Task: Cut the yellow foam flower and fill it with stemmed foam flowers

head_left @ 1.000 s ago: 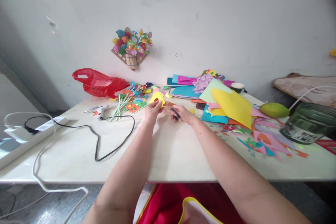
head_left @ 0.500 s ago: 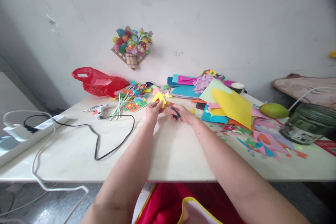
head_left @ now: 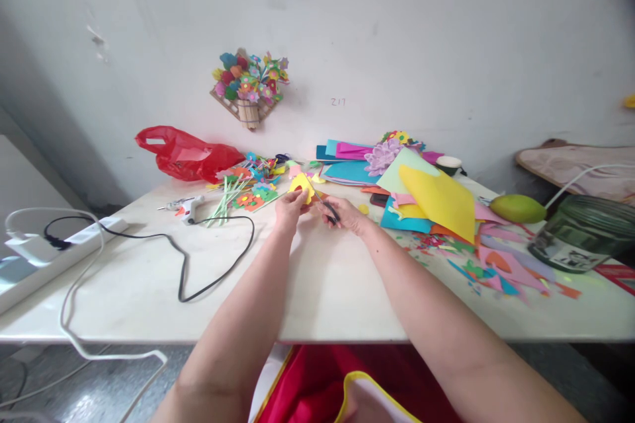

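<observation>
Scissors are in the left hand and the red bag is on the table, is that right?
No, the head view shows the scissors in the right hand; the left hand holds a yellow piece. The red bag is on the table.

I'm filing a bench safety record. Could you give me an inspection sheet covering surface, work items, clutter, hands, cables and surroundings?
Surface: white table, with loose material mostly toward the back and right.
Work items: black-handled scissors, blades at a yellow cut-out.
Clutter: coloured scraps, yellow sheet, red plastic bag, green jar.
Hands: left hand holds the yellow cut-out; right hand grips the scissors.
Cables: black cord loops from the glue gun; white cable hangs over the front edge.
Surroundings: flower decoration on the wall.
</observation>
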A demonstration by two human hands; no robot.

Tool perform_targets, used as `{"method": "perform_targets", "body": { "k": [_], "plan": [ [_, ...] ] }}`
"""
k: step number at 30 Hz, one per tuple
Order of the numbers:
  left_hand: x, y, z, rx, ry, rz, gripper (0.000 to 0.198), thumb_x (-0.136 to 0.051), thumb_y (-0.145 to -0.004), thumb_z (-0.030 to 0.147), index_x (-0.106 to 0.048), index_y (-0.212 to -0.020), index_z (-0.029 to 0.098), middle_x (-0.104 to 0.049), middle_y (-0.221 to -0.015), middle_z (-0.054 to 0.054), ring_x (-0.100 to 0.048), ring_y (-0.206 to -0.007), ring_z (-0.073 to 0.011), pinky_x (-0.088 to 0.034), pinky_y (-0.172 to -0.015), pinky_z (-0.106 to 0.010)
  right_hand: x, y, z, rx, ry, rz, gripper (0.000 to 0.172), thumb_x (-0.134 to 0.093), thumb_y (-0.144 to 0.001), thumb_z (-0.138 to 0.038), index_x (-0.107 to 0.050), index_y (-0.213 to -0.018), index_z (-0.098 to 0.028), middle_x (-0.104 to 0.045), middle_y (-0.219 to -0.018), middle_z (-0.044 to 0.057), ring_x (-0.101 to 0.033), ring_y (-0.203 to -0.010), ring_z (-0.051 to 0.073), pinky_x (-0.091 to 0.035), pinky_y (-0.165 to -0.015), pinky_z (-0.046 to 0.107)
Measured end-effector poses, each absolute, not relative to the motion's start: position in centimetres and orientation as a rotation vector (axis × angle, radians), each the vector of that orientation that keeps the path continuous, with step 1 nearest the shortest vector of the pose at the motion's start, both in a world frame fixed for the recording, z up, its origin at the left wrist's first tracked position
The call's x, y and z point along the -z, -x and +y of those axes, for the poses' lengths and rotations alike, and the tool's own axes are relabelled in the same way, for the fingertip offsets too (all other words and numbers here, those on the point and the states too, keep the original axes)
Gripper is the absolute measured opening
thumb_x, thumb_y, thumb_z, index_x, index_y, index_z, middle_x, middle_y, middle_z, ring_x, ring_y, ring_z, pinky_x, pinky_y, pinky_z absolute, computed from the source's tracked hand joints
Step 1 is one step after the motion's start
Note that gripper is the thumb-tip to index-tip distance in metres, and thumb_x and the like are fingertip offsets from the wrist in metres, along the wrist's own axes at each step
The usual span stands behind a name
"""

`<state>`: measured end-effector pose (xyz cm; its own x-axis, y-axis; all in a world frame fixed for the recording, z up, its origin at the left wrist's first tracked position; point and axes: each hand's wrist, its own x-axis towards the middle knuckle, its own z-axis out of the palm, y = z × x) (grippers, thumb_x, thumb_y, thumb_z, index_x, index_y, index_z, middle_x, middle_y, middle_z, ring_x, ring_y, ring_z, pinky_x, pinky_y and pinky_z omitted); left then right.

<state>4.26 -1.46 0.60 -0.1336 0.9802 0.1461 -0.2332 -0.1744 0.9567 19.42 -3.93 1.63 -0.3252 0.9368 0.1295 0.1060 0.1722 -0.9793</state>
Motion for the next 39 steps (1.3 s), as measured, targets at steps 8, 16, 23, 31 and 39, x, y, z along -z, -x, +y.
{"method": "perform_targets", "body": {
  "k": [8,16,23,31,39],
  "plan": [
    [-0.8,-4.4,-1.6,-1.506,-1.071,1.028,0.034,-0.077,-0.060,0.039,-0.066,-0.076,0.011,-0.063,-0.068,-0.004,-0.061,-0.057,-0.0103,-0.051,-0.059,-0.023,-1.8,-19.4,-4.0,-1.259,1.018,-1.602,0.025,-0.061,-0.076,-0.040,-0.053,-0.075,-0.016,-0.054,-0.054,-0.004,-0.046,-0.040,0.005,-0.029,-0.034,0.017],
    [-1.1,-4.3,-1.7,-1.512,-1.042,1.069,0.028,-0.076,-0.062,0.033,-0.066,-0.077,0.012,-0.064,-0.065,-0.003,-0.062,-0.055,-0.0107,-0.052,-0.059,-0.023,-2.1,-19.4,-4.1,-1.300,1.044,-1.555,0.021,-0.063,-0.074,-0.035,-0.055,-0.073,-0.016,-0.052,-0.051,-0.005,-0.044,-0.038,0.005,-0.027,-0.034,0.017],
    [-1.3,-4.1,-1.5,-1.508,-1.059,1.080,0.035,-0.079,-0.059,0.036,-0.067,-0.081,0.011,-0.066,-0.065,-0.004,-0.063,-0.054,-0.0115,-0.052,-0.056,-0.023,-1.9,-19.4,-3.9,-1.287,1.019,-1.579,0.021,-0.060,-0.072,-0.035,-0.055,-0.074,-0.015,-0.053,-0.052,-0.005,-0.044,-0.039,0.006,-0.028,-0.034,0.018],
    [-1.3,-3.7,-1.3,-1.488,-1.120,1.111,0.037,-0.079,-0.057,0.039,-0.069,-0.080,0.011,-0.066,-0.064,-0.005,-0.064,-0.058,-0.0141,-0.052,-0.059,-0.024,-1.5,-19.9,-3.5,-1.249,1.035,-1.680,0.028,-0.061,-0.074,-0.042,-0.054,-0.075,-0.015,-0.053,-0.053,-0.004,-0.045,-0.040,0.005,-0.026,-0.034,0.017],
    [-1.4,-3.3,-1.2,-1.468,-1.178,1.119,0.041,-0.080,-0.057,0.040,-0.070,-0.082,0.009,-0.067,-0.069,-0.007,-0.065,-0.059,-0.0144,-0.053,-0.060,-0.025,-1.3,-20.0,-3.3,-1.277,1.013,-1.671,0.029,-0.063,-0.073,-0.043,-0.053,-0.073,-0.016,-0.051,-0.051,-0.005,-0.043,-0.039,0.005,-0.026,-0.035,0.018]
  ]
}}
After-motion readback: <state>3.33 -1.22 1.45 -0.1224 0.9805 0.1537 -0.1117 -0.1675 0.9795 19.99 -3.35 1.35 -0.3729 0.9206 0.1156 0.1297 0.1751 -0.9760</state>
